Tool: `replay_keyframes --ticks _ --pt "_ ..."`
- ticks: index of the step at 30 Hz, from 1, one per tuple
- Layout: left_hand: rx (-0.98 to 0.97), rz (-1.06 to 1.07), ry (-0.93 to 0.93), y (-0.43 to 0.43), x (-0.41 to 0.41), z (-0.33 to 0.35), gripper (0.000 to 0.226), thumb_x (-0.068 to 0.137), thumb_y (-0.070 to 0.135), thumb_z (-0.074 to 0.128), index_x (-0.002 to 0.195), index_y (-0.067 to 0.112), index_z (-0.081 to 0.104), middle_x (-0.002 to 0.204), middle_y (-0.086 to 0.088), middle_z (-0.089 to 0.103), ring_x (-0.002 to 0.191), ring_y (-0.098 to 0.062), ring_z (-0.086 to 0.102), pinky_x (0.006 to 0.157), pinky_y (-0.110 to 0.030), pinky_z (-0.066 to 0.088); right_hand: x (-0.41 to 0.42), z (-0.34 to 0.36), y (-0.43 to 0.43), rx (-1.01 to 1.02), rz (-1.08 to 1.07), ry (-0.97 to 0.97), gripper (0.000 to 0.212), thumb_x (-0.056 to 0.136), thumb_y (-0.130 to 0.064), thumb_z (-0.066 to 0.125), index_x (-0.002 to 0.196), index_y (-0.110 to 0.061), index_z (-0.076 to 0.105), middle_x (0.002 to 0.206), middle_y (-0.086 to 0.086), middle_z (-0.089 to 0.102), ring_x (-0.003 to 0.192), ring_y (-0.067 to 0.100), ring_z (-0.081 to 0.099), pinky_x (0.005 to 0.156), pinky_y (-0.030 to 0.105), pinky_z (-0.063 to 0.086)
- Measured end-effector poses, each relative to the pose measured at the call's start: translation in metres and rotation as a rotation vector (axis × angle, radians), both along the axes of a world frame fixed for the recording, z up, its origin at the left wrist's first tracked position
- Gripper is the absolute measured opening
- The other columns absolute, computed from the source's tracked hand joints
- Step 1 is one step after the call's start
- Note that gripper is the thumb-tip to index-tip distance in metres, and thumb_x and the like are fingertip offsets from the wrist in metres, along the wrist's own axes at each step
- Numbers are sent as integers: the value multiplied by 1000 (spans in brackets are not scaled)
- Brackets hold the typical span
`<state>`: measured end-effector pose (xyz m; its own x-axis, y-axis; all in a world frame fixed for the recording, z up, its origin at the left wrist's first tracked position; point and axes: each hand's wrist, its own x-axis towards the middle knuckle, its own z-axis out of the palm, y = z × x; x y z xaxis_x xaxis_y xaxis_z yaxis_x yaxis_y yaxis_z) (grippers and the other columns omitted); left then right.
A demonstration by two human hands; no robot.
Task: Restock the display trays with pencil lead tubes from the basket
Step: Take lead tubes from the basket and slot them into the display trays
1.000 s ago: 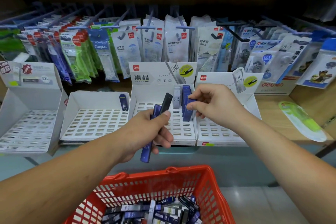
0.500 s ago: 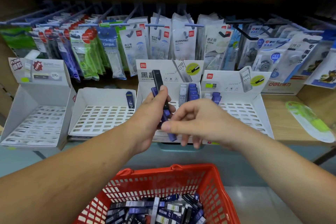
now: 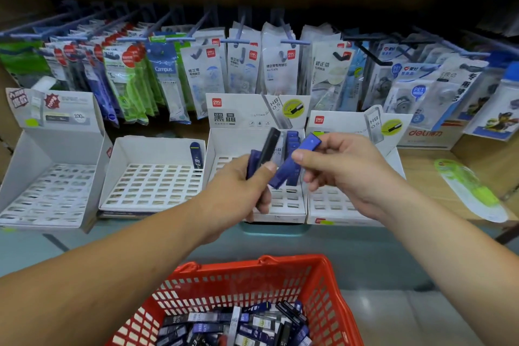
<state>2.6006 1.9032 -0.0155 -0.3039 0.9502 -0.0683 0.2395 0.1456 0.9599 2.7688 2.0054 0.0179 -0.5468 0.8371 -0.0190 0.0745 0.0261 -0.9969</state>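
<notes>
1. The left grip (image 3: 236,188) is curled round a small reserve: a black tube (image 3: 270,146) and a dark blue tube (image 3: 252,163), both upright between thumb and fingers. I judge this is ready stock, so the other hand need not dip into the basket for each piece
2. The right grip (image 3: 351,174) pinches one blue tube (image 3: 295,166) between thumb and fingertips. It is tilted, cap end up and to the right, just beside the left grip's tubes; whether they touch I cannot tell
3. Both grips hang above the third tray (image 3: 280,206), where a row of blue tubes (image 3: 292,139) stands in the back slots. The pinched tube matches them in colour, so it probably belongs in the next free slot. The pinch leaves its lower end bare, which suits sliding it in
4. The basket (image 3: 332,289) sits low in front of the shelf, within easy reach, with many loose tubes (image 3: 238,326) lying jumbled inside
5. The second tray (image 3: 151,185) holds a lone tube (image 3: 196,159) at its back right corner; the fourth tray (image 3: 331,205) is partly hidden by the right grip
6. The tubes are slim, flat-sided cases with squared caps, blue or black, some marked HB 0.5; they look hard, smooth and light
</notes>
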Motion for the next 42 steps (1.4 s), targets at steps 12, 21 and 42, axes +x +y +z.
replay_keyframes --ticks 12,21,42 --pt "-260 -48 -145 2 -3 -2 14 103 26 46 102 13 48 63 -4 50 48 -19 41 49 -30 37 4 -17 24 366 -114 -147 28 88 0 76 98 -24 65 68 11 66 58 23 68 50 29 53" --pt "-230 -81 -45 -6 -15 -6 26 107 32 54 114 7 57 84 -12 75 51 -15 51 45 -25 36 3 -22 31 412 -37 -178 27 82 2 81 82 -22 68 68 5 68 58 18 66 53 21 48" --pt "-214 -1 56 -11 -22 6 27 98 34 68 81 14 62 63 -6 63 41 -11 32 41 -22 25 -9 -14 26 821 66 -311 23 77 -21 89 97 -28 79 95 -14 58 68 0 54 71 29 46"
